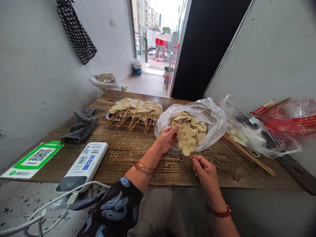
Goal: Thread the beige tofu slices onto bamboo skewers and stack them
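Note:
My right hand [204, 169] pinches the lower end of a thin wooden skewer [192, 154]. Several pale, round, flat slices [187, 142] are threaded on it in an overlapping row. My left hand [166, 140] grips the upper left side of that row, thumb and fingers closed on the slices. Just behind, an opened clear plastic bag [214, 123] holds a pile of loose slices [189, 118]. To the left, a metal tray [108, 116] carries stacked finished skewers [135, 110], their sticks pointing towards me.
Bare skewers [249, 154] lie at the right beside plastic bags [261, 135] and a dark knife-like tool [296, 171]. At left are a grey cloth [82, 125], a green QR code card [34, 158] and a white device [85, 164] with a cable [54, 204]. The wooden table [123, 158] faces an open doorway.

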A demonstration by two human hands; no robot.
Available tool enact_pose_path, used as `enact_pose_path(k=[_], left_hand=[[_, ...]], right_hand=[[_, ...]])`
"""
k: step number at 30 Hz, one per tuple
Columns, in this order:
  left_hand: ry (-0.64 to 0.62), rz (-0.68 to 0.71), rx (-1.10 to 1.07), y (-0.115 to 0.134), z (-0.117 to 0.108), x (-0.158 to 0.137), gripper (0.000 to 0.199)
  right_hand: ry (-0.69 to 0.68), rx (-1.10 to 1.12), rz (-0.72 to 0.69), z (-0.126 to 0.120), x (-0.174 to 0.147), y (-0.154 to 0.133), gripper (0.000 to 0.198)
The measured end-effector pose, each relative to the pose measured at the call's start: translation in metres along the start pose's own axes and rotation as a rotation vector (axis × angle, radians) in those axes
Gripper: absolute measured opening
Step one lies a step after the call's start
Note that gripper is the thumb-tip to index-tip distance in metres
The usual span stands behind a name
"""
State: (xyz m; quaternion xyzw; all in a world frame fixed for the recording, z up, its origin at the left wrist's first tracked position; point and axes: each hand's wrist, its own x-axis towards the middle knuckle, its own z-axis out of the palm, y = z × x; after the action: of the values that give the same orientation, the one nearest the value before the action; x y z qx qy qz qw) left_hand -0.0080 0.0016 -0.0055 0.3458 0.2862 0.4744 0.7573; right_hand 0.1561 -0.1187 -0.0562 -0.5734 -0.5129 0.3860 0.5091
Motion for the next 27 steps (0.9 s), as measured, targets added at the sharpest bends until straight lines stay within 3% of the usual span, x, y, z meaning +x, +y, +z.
enact_pose_path(k=[5,11,27], left_hand=[[-0.033,-0.036,-0.115,-0.001,0.004,-0.001,0.042],[-0.148,-0.02,-0.098,-0.003,0.013,-0.008,0.04],[-0.117,0.036,-0.08,0.001,0.013,-0.011,0.033]], right_hand=[[-0.014,0.014,-0.018,-0.001,-0.002,-0.001,0.033],[-0.032,-0.115,-0.062,0.001,-0.001,-0.005,0.034],[0.02,-0.292,-0.179,0.006,0.001,-0.009,0.035]])
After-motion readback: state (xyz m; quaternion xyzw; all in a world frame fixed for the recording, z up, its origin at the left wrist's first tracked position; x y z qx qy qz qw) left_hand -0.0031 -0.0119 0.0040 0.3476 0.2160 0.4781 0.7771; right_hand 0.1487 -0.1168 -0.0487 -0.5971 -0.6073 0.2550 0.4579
